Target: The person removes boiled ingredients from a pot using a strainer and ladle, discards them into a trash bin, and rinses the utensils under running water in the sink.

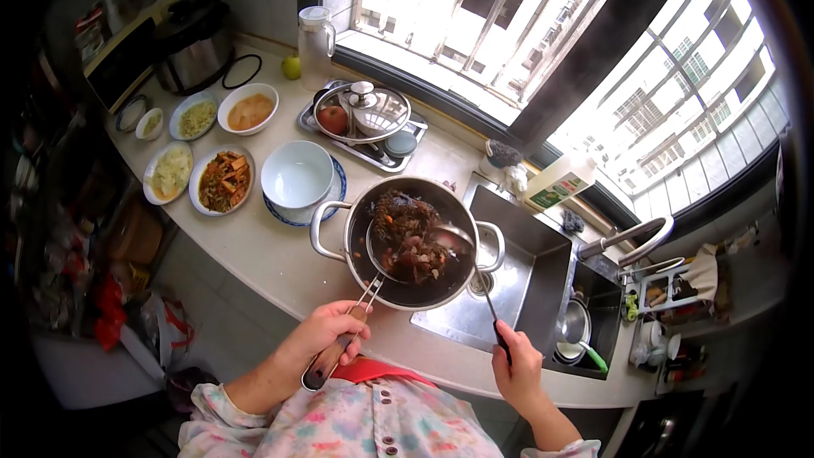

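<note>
A steel pot (354, 222) with two handles holds dark liquid and stands at the counter's edge, partly over the sink. My left hand (332, 332) is closed round the wooden handle of a strainer (363, 304), whose basket is in the pot under a heap of dark brown cooked pieces (407, 233). In my right hand (516, 365) is the black handle of a ladle (452, 239). Its steel bowl rests against the right side of the heap, inside the pot.
Left of the pot are a white bowl (297, 175) on a blue-rimmed plate and several filled dishes. Behind it, a tray (392, 158) bears a glass lid (386, 110). The sink (526, 276) and faucet (657, 233) are at the right.
</note>
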A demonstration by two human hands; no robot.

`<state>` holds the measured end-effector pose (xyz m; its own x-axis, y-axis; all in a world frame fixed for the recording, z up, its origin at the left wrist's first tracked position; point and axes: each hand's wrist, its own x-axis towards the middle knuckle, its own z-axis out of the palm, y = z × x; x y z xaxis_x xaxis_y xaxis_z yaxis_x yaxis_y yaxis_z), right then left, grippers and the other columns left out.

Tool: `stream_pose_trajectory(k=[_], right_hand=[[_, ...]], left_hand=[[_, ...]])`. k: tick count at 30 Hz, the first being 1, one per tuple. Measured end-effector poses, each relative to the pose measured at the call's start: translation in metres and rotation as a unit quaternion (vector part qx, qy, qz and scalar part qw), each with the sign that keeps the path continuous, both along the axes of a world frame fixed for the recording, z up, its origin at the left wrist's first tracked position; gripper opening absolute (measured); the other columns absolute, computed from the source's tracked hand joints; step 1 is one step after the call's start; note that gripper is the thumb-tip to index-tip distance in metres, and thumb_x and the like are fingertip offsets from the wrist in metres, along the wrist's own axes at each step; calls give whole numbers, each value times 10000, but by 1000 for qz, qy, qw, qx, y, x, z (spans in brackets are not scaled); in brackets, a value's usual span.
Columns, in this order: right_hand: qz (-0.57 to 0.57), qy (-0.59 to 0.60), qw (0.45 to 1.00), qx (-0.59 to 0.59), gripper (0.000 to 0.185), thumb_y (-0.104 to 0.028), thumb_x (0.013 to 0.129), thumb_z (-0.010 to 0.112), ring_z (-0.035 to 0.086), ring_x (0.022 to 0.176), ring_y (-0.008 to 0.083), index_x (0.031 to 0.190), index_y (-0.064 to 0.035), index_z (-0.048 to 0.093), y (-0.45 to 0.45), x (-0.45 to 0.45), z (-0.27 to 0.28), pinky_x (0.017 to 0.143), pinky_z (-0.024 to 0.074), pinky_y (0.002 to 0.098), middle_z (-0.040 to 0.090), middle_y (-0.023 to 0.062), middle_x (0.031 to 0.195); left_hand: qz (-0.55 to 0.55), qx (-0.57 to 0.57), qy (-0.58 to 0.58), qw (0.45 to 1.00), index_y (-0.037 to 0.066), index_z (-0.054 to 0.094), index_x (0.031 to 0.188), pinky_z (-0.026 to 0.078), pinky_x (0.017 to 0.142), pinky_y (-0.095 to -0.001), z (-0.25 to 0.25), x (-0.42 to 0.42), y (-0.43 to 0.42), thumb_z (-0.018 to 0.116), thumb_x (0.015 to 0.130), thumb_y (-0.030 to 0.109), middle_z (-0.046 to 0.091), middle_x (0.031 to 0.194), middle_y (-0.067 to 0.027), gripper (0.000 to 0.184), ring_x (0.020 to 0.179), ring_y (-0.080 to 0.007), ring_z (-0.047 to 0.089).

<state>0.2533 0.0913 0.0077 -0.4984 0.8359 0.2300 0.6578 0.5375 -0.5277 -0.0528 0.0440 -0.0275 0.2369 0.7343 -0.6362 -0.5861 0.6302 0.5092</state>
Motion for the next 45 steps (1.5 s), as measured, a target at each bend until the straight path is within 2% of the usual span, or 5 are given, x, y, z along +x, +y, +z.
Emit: stream_pose_trajectory(k=[16,22,28,37,45], right_hand=[[84,-27,996,10,452,24,697,599,519,520,242,1142,-30,542,-19,-11,-12,463,423,341,507,104,672],[13,-17,999,44,439,31,710,583,523,536,262,1142,-33,538,-3,-15,-18,469,425,353,514,117,681],[24,-54,996,59,397,33,736,566,518,543,292,1127,-24,526,15,-35,-30,480,419,364,510,132,694],[61,-36,997,-13,391,27,734,573,525,548,276,1120,-19,535,-6,-22,-18,485,422,357,519,131,691],[20,-17,999,38,407,17,725,587,534,541,274,1125,-44,550,11,-20,-21,482,431,360,531,122,684]], left_hand=[[7,18,6,1000,4,468,1112,418,364,-229,-4,-1,7,488,807,33,565,762,-99,307,444,-121,512],[-1,22,13,1000,7,468,1116,421,366,-228,-5,-4,7,486,808,32,565,766,-98,310,450,-118,515],[-9,25,13,1000,6,464,1121,417,365,-226,-6,-5,5,487,808,38,563,774,-96,316,455,-116,513],[10,21,8,1000,8,461,1135,425,373,-231,-8,-3,6,487,812,42,561,783,-96,326,460,-117,515],[14,25,9,1000,8,472,1127,426,370,-233,-6,-3,4,492,811,39,566,780,-99,318,463,-120,521]])
